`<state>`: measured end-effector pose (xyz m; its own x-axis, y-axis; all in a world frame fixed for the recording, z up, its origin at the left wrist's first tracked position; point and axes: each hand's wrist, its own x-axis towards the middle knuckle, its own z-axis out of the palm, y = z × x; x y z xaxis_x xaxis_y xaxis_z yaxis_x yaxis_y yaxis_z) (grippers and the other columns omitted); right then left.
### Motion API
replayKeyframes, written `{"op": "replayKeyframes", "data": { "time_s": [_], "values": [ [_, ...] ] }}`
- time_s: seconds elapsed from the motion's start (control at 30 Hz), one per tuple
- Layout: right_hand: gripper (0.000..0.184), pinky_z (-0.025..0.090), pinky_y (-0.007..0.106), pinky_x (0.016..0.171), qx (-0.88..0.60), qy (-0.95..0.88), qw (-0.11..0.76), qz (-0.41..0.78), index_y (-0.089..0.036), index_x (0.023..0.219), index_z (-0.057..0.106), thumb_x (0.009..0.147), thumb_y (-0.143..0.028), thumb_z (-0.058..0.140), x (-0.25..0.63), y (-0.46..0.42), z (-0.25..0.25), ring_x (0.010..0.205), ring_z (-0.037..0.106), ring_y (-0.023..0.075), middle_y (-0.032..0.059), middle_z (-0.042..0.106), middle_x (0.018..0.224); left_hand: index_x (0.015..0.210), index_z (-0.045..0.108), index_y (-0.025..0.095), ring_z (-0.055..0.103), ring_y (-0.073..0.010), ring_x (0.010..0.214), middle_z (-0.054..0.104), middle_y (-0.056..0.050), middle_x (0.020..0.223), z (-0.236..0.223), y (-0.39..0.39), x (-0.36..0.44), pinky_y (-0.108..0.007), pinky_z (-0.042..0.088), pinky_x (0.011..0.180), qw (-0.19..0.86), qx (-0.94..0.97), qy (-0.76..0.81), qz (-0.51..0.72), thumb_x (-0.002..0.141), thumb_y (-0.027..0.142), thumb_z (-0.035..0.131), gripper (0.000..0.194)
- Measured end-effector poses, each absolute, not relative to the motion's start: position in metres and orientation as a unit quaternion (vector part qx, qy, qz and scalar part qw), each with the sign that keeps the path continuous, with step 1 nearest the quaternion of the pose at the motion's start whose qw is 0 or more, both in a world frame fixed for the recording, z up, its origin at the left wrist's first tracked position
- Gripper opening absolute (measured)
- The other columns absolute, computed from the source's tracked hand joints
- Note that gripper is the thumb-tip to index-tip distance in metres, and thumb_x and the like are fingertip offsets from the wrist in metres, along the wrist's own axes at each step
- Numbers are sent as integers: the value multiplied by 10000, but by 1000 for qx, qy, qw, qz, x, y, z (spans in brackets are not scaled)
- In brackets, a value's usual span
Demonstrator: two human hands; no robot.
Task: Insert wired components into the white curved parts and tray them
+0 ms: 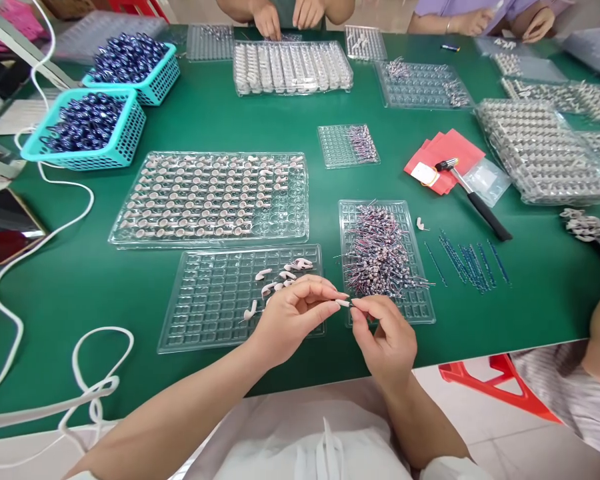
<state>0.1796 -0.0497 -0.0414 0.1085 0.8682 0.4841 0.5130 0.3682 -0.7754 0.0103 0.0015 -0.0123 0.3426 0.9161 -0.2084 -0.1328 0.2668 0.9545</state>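
Both my hands meet over the near edge of the green table (80, 280). My left hand (293, 313) pinches a small white piece (343, 303) at its fingertips. My right hand (385, 333) is closed in a pinch against the other end of that piece. Just beyond my left hand lies a clear tray (205, 313) with a few white curved pieces (280, 277) in it. Beyond my right hand a smaller clear tray (415, 300) holds a heap of thin wired parts (377, 250).
A big clear tray (210, 197) of round pink parts lies further back. Two teal baskets (87, 130) of blue parts stand far left. A hammer (473, 197) rests on red paper (445, 157). White cord (40, 240) and a phone (7, 223) lie left. Other people's hands (285, 17) work at the far edge.
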Motion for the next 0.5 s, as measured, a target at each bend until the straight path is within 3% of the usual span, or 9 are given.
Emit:
{"op": "replayKeyframes", "data": {
  "time_s": [0.5],
  "values": [
    [220,537,257,664,-531,-678,481,165,-189,1050,672,886,-55,612,180,-47,-38,751,647,133,47,694,870,910,790,194,654,-182,952,664,-89,970,-14,1,7,-274,592,812,609,542,426,392,830,181,719,107]
  ]
}}
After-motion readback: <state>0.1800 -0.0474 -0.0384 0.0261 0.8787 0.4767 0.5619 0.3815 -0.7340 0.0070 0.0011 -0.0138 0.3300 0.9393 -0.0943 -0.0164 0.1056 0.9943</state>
